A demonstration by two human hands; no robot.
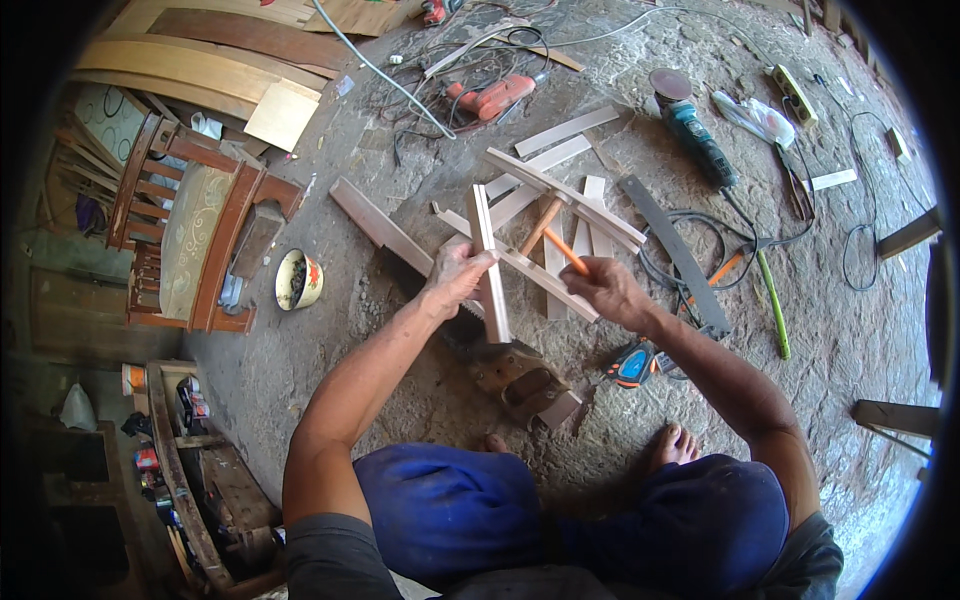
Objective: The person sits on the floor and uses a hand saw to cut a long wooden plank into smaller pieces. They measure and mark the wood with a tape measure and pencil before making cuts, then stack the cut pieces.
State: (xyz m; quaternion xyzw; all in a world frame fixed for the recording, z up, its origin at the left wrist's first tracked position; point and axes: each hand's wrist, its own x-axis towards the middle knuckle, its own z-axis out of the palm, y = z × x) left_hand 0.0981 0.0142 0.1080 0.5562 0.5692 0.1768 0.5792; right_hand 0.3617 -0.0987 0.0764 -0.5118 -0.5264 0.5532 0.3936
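My left hand [460, 272] is closed round a pale grooved wooden strip [481, 222]. This strip meets a second strip [535, 270], which slants away to the right. In my right hand [610, 290] is the orange handle of a mallet [543, 226] with a brown cylindrical head. The head lies between the second strip and a farther grooved strip [605, 222]; whether it touches either I cannot tell. Several loose pale slats [568, 131] lie beyond and beneath these pieces. Below my left hand, a hand saw [400, 272] is partly hidden by my forearm and the strip.
A teal angle grinder [697, 140] and a red power tool [492, 97] lie on the floor among cables. A dark flat bar [675, 250] and blue tape measure [632, 364] are to the right. At left stand a bowl [300, 279] and a carved wooden chair [195, 235].
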